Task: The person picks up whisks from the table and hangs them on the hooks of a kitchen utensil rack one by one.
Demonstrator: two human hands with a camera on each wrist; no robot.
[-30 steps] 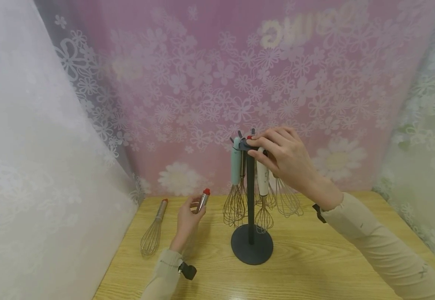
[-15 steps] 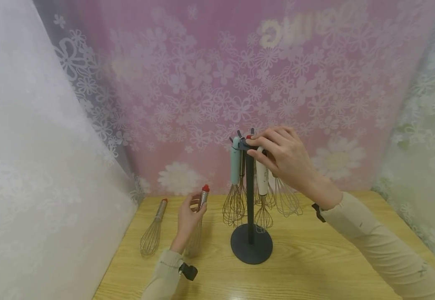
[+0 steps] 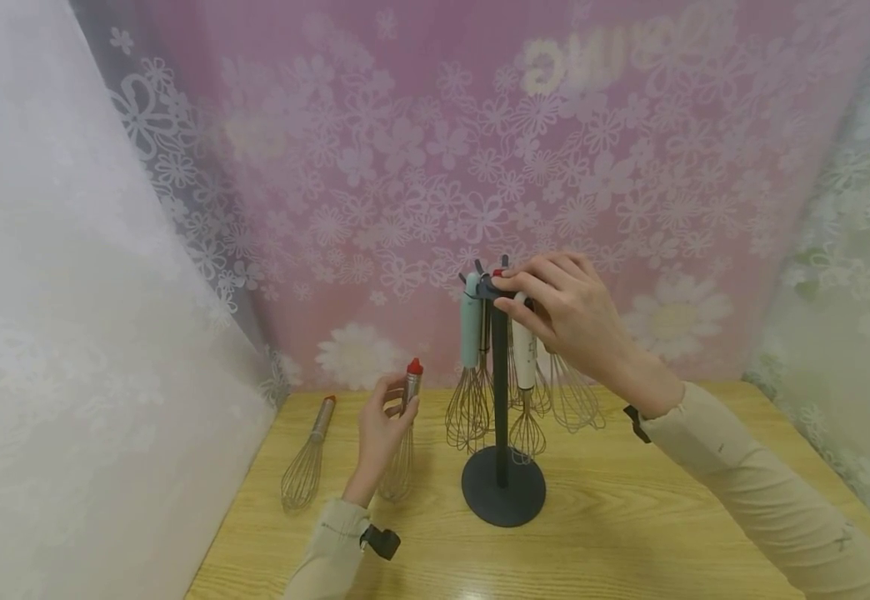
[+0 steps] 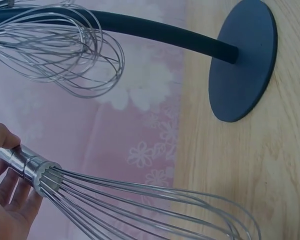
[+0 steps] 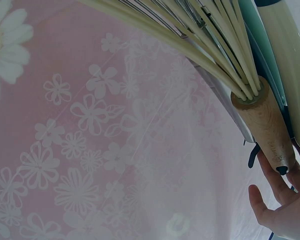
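Observation:
In the head view my left hand [image 3: 378,429] holds a whisk [image 3: 414,382] by its metal handle, red end up and wire loops hanging down. The left wrist view shows that whisk [image 4: 27,167] with thumb and fingers round the handle. My right hand [image 3: 581,317] grips the top of a dark whisk stand [image 3: 501,375], index finger above and thumb lower. From the stand hang a teal-handled whisk [image 3: 470,329], a white-handled whisk [image 3: 526,354] and others partly hidden. In the right wrist view, a wooden-handled whisk [image 5: 265,125] hangs beside my right fingers.
Another whisk [image 3: 320,429] with a red end lies on the left part of the wooden table [image 3: 615,533]. The round base [image 3: 504,492] of the stand sits mid-table. A pink flowered curtain [image 3: 405,208] closes off the back, with pale sheets on both sides.
My left hand has raised the whisk slightly, tilting it closer to upright, and its wire loops now show more clearly below the hand. My right hand stays on the stand.

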